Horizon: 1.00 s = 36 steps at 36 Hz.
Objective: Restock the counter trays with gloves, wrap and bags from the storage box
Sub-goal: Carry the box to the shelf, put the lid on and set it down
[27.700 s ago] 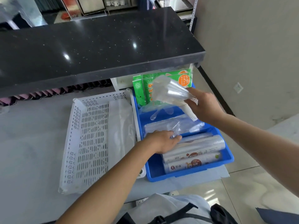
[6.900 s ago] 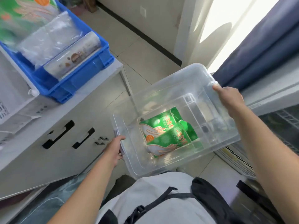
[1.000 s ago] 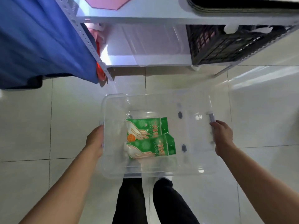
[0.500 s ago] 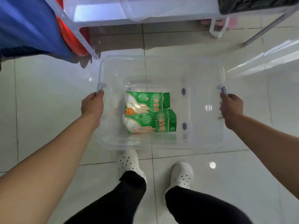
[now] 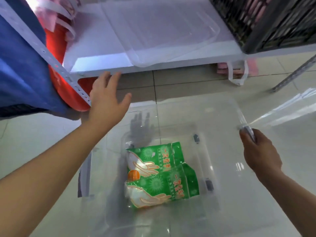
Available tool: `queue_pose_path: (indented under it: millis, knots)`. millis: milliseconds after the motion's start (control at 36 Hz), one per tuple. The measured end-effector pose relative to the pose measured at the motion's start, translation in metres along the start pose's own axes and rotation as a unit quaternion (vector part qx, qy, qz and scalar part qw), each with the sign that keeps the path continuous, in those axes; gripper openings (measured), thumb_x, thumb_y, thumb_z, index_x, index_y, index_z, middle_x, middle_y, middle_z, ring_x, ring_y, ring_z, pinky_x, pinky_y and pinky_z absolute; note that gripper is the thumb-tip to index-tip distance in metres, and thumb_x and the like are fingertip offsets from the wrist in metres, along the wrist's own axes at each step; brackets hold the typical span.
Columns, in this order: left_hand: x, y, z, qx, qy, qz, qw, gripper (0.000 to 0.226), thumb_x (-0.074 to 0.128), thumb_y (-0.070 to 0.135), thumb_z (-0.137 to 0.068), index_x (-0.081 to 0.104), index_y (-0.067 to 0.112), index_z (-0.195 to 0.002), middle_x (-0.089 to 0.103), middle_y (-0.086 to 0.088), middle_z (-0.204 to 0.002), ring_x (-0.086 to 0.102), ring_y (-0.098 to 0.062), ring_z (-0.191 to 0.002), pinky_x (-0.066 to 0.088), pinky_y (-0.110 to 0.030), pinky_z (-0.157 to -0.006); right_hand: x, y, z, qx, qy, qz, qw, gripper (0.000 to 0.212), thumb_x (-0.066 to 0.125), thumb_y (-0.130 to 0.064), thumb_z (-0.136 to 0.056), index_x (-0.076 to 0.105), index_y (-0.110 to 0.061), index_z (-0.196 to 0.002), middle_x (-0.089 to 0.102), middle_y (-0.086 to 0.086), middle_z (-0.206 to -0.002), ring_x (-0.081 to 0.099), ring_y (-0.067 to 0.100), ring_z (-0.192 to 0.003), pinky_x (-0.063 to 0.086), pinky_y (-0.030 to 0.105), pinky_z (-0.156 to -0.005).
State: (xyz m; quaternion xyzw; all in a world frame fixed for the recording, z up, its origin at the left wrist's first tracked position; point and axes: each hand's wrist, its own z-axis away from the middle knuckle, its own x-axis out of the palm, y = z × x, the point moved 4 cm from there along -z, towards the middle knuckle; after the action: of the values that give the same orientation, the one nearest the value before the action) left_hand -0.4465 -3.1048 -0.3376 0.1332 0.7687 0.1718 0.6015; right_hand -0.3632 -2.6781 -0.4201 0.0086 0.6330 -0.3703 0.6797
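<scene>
The clear storage box sits low in front of me over the pale tiled floor, see-through plastic, its walls nearly invisible. My right hand grips its right rim, fingers curled round the grey latch. Inside, on the bottom, lie two green glove packets printed with hands, overlapping each other. My left hand is off the box, fingers spread and straight, reaching toward the edge of the white shelf. On that shelf lies a clear lid, beside a black crate. Blue cloth and something red hang on my left.
</scene>
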Motion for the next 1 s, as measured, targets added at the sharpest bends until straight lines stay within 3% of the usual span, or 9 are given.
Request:
queue_pose_path:
  millis: [250,333,417,583,694,750,806,889,1000]
  knots:
    - [0.037,0.04,-0.075,0.004,-0.05,-0.152,0.987,0.061,0.061,0.034,-0.093,0.036,0.026,-0.148,0.02,-0.012,-0.162,0.014,-0.035,-0.148,0.018,-0.05,-0.117,0.001,-0.017,0.009,-0.056,0.01,0.014,0.998,0.031,0.028,-0.053,-0.098,0.045,-0.034,-0.116,0.058,0.002,-0.082,0.051,0.032,-0.073,0.041,0.04,-0.067]
    - [0.038,0.043,-0.086,0.013,-0.073,-0.177,0.981,0.05,0.063,0.026,-0.092,0.049,0.021,-0.14,0.024,-0.011,-0.16,0.014,-0.033,-0.148,0.017,-0.048,-0.117,-0.003,-0.021,0.015,-0.078,0.004,0.047,0.996,0.039,0.033,-0.04,-0.1,0.04,-0.032,-0.138,0.062,0.008,-0.123,0.056,0.038,-0.104,0.043,0.045,-0.08]
    - [0.038,0.047,-0.094,0.032,-0.064,-0.217,0.974,0.038,0.062,0.012,-0.09,0.057,0.013,-0.128,0.033,-0.01,-0.155,0.018,-0.03,-0.147,0.019,-0.048,-0.115,-0.004,-0.02,0.019,-0.086,0.019,0.064,0.994,0.054,0.044,-0.031,-0.097,0.03,-0.031,-0.149,0.046,0.002,-0.149,0.04,0.035,-0.132,0.035,0.051,-0.102]
    - [0.033,0.064,-0.063,0.098,-0.043,-0.237,0.966,0.029,0.054,-0.008,-0.081,0.054,0.01,-0.104,0.06,-0.011,-0.115,0.05,-0.033,-0.113,0.039,-0.046,-0.096,0.008,-0.041,0.018,-0.121,0.031,0.146,0.981,0.074,0.033,-0.064,-0.09,0.006,-0.037,-0.153,0.016,0.002,-0.164,0.009,0.028,-0.15,0.014,0.057,-0.114]
    - [0.002,0.086,-0.016,0.139,-0.002,-0.196,0.971,0.023,0.065,-0.002,-0.076,0.059,0.007,-0.096,0.066,-0.015,-0.094,0.059,-0.035,-0.081,0.026,-0.033,-0.065,0.01,-0.044,0.012,-0.082,0.001,0.117,0.99,0.08,0.028,-0.069,-0.085,0.0,-0.038,-0.153,0.011,0.001,-0.165,0.008,0.028,-0.151,0.015,0.059,-0.114]
    - [-0.016,0.096,0.004,0.144,0.011,-0.197,0.97,0.02,0.067,0.001,-0.073,0.061,0.007,-0.092,0.068,-0.013,-0.088,0.061,-0.035,-0.079,0.034,-0.035,-0.067,0.009,-0.046,0.013,-0.078,-0.008,0.121,0.99,0.081,0.028,-0.069,-0.084,-0.004,-0.039,-0.153,0.005,0.002,-0.166,0.001,0.029,-0.151,0.011,0.061,-0.114]
    - [-0.034,0.105,0.024,0.166,0.029,-0.205,0.964,0.021,0.071,0.001,-0.072,0.064,0.008,-0.092,0.069,-0.01,-0.087,0.064,-0.034,-0.085,0.044,-0.045,-0.085,0.008,-0.053,0.018,-0.09,-0.011,0.12,0.989,0.083,0.031,-0.068,-0.085,-0.007,-0.038,-0.153,-0.002,0.004,-0.166,-0.007,0.031,-0.15,0.004,0.062,-0.114]
    - [-0.059,0.112,0.053,0.162,0.044,-0.155,0.973,0.021,0.078,0.003,-0.074,0.066,0.007,-0.091,0.07,-0.006,-0.086,0.061,-0.034,-0.081,0.049,-0.042,-0.082,0.004,-0.075,0.027,-0.162,-0.008,0.079,0.984,0.082,0.041,-0.06,-0.089,0.0,-0.035,-0.155,-0.002,0.009,-0.165,-0.012,0.031,-0.15,-0.002,0.058,-0.116]
    - [-0.083,0.127,0.08,0.126,0.054,-0.096,0.986,0.026,0.08,0.01,-0.077,0.07,0.011,-0.101,0.071,-0.001,-0.088,0.065,-0.032,-0.081,0.055,-0.04,-0.066,0.001,-0.115,0.05,-0.274,0.021,-0.105,0.956,0.069,0.058,-0.044,-0.091,0.029,-0.028,-0.152,0.016,0.007,-0.163,0.002,0.027,-0.151,0.003,0.05,-0.118]
